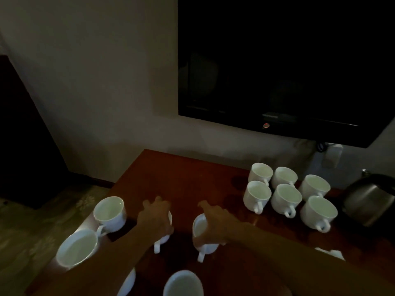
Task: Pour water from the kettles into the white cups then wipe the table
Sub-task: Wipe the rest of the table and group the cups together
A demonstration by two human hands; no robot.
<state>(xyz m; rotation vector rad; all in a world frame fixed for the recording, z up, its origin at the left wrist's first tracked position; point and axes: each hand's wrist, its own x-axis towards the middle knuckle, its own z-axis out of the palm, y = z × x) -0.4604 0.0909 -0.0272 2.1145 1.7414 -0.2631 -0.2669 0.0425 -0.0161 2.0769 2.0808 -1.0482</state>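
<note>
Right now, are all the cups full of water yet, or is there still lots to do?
I can't tell. The six cups grouped by the kettle are too dim to show water. In hand: the left hand and the right hand each grip a cup near the middle. The kettle stands untouched. Wiping the table is left; no cloth shows.

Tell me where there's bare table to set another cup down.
Bare wood lies at the far left of the table, between the wall and both hands, left hand and right hand. It is crowded on the right, where six cups cluster beside the kettle.
</note>
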